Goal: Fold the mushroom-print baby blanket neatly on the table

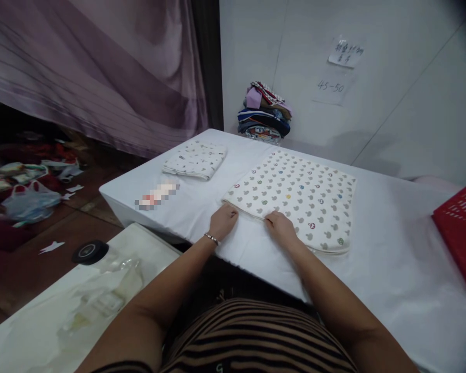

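A folded white cloth (295, 197) with small grey, red, blue and green motifs lies flat on the white-covered table (388, 259). At its near left corner my left hand (223, 221) is closed, fingers pinched on the edge. My right hand (282, 228) grips the same near edge a little farther right, its fingers curled in. A bracelet (212, 239) circles my left wrist. Beyond my left hand is a smaller folded white cloth (196, 159) with a sparse print, apart from the first one.
Stacked folded clothes (264, 114) stand behind the table by the wall. A red plastic basket (460, 228) is at the right edge. On the left are a low white surface (34, 321) with a black round object (90, 252), a purple curtain (140, 67) and plastic bags (31, 199).
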A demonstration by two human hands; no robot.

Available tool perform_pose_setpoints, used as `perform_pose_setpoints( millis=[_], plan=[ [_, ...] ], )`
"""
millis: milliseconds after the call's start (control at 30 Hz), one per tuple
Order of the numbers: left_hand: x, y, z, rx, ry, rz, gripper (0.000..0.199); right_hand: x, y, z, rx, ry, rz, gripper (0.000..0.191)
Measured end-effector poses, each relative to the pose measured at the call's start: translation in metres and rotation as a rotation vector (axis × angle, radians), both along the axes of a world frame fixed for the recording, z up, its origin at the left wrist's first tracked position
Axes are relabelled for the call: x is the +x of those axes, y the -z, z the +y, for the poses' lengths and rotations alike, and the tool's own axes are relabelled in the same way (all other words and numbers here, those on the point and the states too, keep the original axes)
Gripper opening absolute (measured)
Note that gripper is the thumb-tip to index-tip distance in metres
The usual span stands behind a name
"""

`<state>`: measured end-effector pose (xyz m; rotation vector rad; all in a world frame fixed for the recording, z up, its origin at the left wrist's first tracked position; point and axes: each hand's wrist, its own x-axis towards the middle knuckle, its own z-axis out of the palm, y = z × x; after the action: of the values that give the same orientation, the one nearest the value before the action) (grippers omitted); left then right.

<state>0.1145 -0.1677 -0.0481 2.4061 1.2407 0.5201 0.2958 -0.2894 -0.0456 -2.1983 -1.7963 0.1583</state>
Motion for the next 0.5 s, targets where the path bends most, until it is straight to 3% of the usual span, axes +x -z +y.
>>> perform_pose_setpoints(
  millis=[500],
  plan=[
    [0.004, -0.004, 0.017, -0.080, -0.252, 0.080, 0.026, 0.001, 0.004, -0.002, 0.062, -0.006, 0.059, 0.021]
  ],
)
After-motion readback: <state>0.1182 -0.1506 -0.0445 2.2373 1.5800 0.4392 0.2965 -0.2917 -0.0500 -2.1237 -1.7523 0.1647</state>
